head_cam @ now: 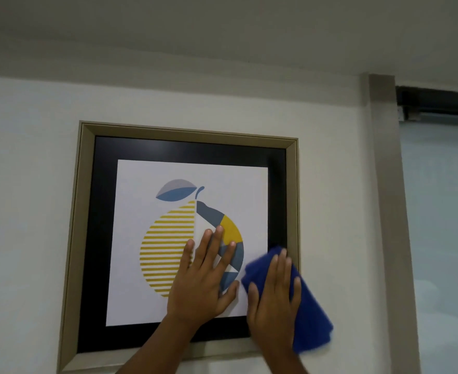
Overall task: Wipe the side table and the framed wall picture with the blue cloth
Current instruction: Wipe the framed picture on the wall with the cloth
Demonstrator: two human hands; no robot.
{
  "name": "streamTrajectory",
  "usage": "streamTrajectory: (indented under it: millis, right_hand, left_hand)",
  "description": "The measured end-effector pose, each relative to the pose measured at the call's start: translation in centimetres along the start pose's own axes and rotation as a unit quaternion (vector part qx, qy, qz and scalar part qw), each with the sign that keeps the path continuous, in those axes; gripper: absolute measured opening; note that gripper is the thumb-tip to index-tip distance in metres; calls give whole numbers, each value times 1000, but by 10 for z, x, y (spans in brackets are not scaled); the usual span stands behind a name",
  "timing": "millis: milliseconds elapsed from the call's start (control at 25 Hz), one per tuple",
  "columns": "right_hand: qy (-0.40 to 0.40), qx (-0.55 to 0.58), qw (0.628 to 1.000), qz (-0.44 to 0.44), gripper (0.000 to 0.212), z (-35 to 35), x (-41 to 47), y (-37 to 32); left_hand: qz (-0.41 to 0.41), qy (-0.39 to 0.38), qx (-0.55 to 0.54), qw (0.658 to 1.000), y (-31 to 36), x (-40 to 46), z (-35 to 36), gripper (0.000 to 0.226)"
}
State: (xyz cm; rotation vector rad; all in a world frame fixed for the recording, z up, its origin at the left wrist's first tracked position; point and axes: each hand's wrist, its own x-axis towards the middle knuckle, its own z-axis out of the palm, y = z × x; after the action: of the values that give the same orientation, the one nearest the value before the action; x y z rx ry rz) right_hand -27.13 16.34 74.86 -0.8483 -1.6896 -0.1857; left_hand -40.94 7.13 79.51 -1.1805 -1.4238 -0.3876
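Observation:
The framed wall picture (130, 238) hangs on a white wall, with a beige frame, a black mat and a yellow-and-blue fruit print. My left hand (203, 279) lies flat on the print with its fingers spread, holding nothing. My right hand (273, 300) presses the folded blue cloth (311, 314) against the picture's lower right corner, over the mat and the frame's right edge. The cloth sticks out beyond the frame to the right. The side table is out of view.
A beige door jamb (389, 211) runs down the wall right of the picture, with a frosted glass panel (443, 225) and a dark sliding rail (438, 101) beyond it. White ceiling fills the top.

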Motion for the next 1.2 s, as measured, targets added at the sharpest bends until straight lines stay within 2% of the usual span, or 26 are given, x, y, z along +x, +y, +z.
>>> streamTrajectory:
  millis: [160,280,400,560,680,840,960,1080,1200]
  right_hand:
    - [-60,-40,997,23,68,0,-41,14]
    - [-99,-43,990,87,68,-9,-36,-12]
    - [-97,-22,987,125,67,-9,-44,-39]
    - [-101,-27,993,61,62,-1,-59,-36]
    - [-113,-59,992,-7,64,3,-59,10]
    - [-100,-120,986,-57,61,-12,-52,67]
    - [-79,-112,989,-64,64,-22,-17,52]
    - [-12,-76,995,-62,67,-42,76,21]
    - [10,-62,997,-55,64,-64,165,-4]
  left_hand:
    - [-1,-2,7,1000,1,2,-8,80]
    - [-6,-7,2,1000,2,3,-6,79]
    - [-5,-4,6,1000,3,4,-4,78]
    - [-3,2,28,1000,1,4,0,75]
    - [0,8,28,1000,-3,2,-1,75]
    - [-3,13,20,1000,-1,1,-4,74]
    - [-2,7,17,1000,-1,3,-6,74]
    - [-5,15,15,1000,-1,3,-3,74]
    - [-5,22,12,1000,0,1,-2,75]
